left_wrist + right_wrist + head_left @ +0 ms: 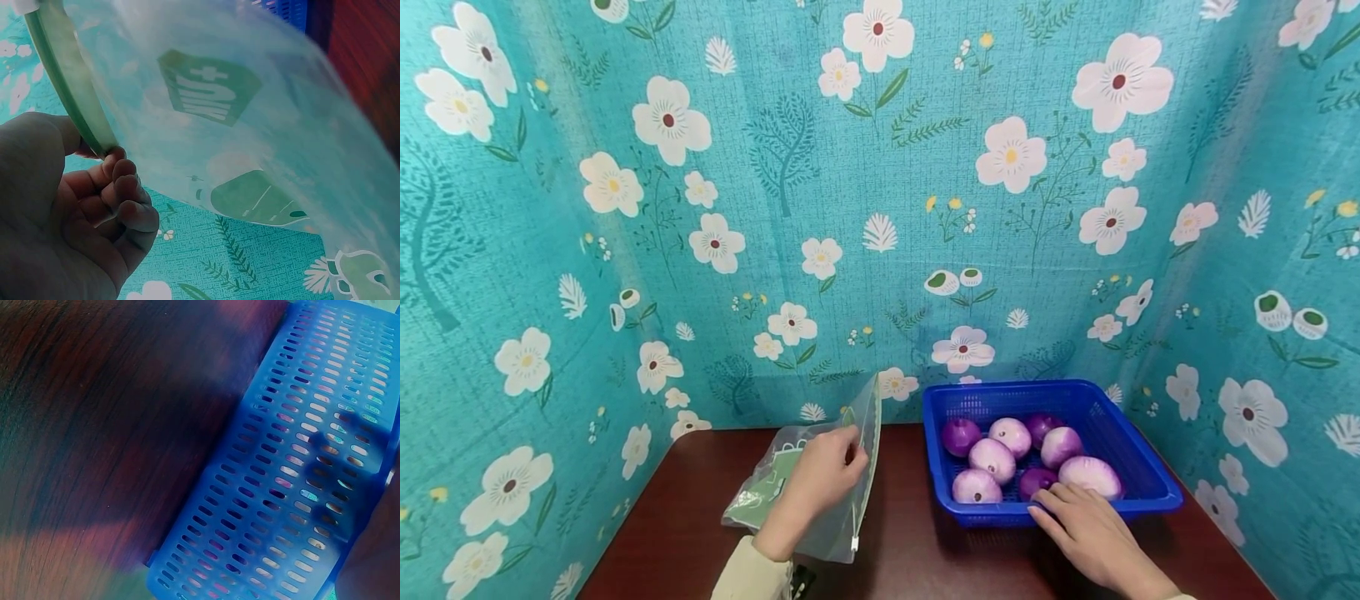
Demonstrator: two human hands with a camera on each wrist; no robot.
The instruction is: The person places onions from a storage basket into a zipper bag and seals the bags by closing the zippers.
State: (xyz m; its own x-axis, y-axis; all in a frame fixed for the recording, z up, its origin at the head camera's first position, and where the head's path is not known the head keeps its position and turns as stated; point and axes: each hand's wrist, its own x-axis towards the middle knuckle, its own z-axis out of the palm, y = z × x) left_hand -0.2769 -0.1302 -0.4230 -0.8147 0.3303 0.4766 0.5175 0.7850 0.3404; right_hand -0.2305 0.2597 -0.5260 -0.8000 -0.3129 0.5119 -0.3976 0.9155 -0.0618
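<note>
My left hand (827, 467) pinches the green zip edge of a clear plastic zip bag (767, 492) with green print, holding that edge raised off the table. The left wrist view shows thumb and fingertips meeting on the bag's green zip strip (65, 100). A white slider (854, 543) sits at the strip's near end. On the right, a blue plastic basket (934, 467) holds several purple-and-white onions (992, 460). My right hand (1086, 529) reaches over its near rim, fingertips right at a dark purple onion (1036, 482) and beside a large pale onion (1092, 477).
Both the bag and the basket rest on a dark reddish-brown table (917, 546). Behind and at both sides hangs a teal floral cloth (880, 317). A small dark object (802, 579) lies by the left sleeve. Slots pierce the basket wall (275, 462).
</note>
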